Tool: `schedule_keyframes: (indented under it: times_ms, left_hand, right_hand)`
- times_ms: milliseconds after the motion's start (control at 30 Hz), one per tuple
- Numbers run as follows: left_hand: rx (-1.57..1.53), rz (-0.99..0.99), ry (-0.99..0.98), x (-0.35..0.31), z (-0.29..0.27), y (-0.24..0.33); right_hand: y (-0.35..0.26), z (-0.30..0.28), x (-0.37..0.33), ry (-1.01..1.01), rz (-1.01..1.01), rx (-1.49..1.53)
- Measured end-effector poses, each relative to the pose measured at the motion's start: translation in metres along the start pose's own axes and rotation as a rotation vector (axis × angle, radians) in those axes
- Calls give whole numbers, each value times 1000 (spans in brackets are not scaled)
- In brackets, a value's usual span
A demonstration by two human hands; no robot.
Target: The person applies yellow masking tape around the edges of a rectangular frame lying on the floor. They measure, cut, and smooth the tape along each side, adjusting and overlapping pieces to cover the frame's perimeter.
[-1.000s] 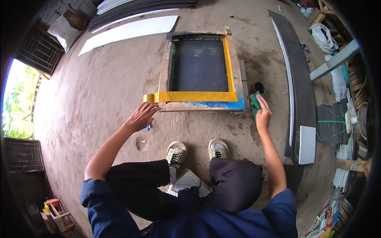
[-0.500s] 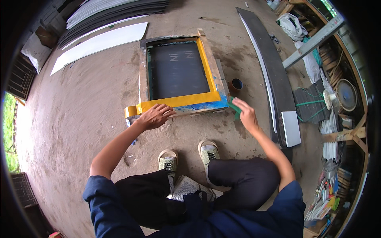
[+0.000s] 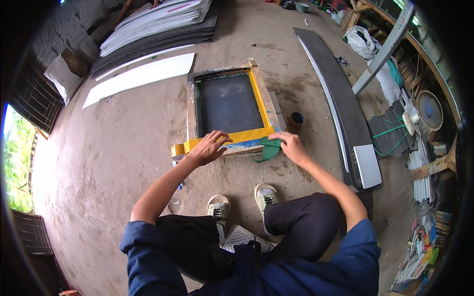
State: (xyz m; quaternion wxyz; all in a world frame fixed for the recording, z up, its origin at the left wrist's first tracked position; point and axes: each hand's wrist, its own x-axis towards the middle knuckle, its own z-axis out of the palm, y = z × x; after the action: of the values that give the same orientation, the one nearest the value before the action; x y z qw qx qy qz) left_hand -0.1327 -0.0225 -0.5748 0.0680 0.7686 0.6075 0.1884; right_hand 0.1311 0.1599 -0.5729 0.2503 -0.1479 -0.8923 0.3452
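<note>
A wooden screen-printing frame [image 3: 192, 106] with dark mesh lies on the floor in front of me. Yellow tape [image 3: 252, 133] runs along its near side and up its right side. The tape roll [image 3: 178, 150] still hangs on at the near left corner. My left hand [image 3: 207, 148] rests on the near strip, fingers spread and bent a little, gripping nothing. At the near right corner my right hand [image 3: 290, 147] pinches a limp green scrap [image 3: 269, 149], its material unclear, which hangs over the frame's blue-stained edge.
A small dark cup [image 3: 297, 118] stands right of the frame. Long dark boards [image 3: 331, 89] lie farther right, with a white panel [image 3: 367, 166] at their near end. A white sheet [image 3: 143, 79] and stacked sheets [image 3: 158, 29] are at the far left, where another person's arm [image 3: 123, 12] shows.
My right hand has moved left with the green scrap, from beside the corner to over the frame's near edge. My left hand stays on the tape. The view has shifted, showing more of the background.
</note>
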Motion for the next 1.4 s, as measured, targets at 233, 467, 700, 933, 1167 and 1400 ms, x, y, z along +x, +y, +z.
schedule_keyframes:
  times_ms: [233,467,700,933,1167,1400]
  left_hand:
    - [-734,-92,288,105,8,72]
    - [-970,-290,213,161,28,104]
    - [-986,-165,233,183,89,133]
    - [-848,-216,187,182,156,141]
    - [-558,-446,614,173,176,102]
    - [-552,-665,897,130,159,64]
  right_hand:
    - [-47,-45,12,197,30,393]
    - [-12,-92,-27,236,321,854]
    - [34,-68,-83,222,441,764]
    - [103,-65,-123,88,575,311]
    - [211,-78,-41,219,707,235]
    - [303,-7,20,22,517,-277]
